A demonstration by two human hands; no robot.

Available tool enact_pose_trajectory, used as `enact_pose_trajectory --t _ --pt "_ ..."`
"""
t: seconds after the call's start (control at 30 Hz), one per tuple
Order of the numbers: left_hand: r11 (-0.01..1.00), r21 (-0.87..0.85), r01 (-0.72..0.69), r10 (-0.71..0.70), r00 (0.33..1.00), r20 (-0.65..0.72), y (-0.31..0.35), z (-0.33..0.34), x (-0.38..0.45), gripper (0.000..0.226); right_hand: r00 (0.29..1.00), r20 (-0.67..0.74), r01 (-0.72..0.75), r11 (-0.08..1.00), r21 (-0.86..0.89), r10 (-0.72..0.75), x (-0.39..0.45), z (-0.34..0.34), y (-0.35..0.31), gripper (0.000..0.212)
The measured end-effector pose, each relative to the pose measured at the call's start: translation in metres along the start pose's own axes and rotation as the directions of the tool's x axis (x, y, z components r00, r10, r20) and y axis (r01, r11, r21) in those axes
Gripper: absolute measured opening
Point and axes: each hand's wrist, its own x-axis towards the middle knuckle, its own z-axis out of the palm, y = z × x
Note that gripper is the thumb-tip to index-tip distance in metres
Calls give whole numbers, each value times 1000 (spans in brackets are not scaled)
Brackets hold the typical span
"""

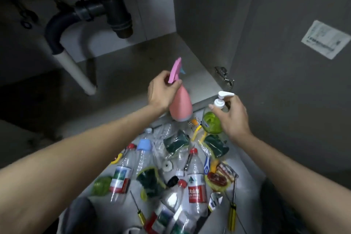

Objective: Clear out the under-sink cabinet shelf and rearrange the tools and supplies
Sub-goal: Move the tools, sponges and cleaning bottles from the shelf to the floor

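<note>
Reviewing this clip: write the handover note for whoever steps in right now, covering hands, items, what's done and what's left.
Left hand grips the pink spray bottle by its neck, lifted over the shelf edge.
Right hand pinches the white pump top of the green soap bottle.
Cabinet shelf looks emptied.
Plastic bottles, sponges, yellow-handled screwdrivers and other bits lie jumbled on the floor in front.
Left: sort the pile, put everything back in order.
</note>
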Motion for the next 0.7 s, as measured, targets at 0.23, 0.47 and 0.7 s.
enact_pose_trajectory --t 0.23,0.47,0.7 --pt "997 24 71 -71 997 -4 -10 -79 -137 25 961 248 205 919 -338 -123 -61 -16 -26 36" --pt "970 242 30 -89 968 236 -42 -131 -235 14 913 405 211 901 -379 -43 -147 -9 -54 33" --pt "803 569 175 -417 849 326 -87 -176 -262 15 789 614 257 901 -350 13 -203 4 -54 23"
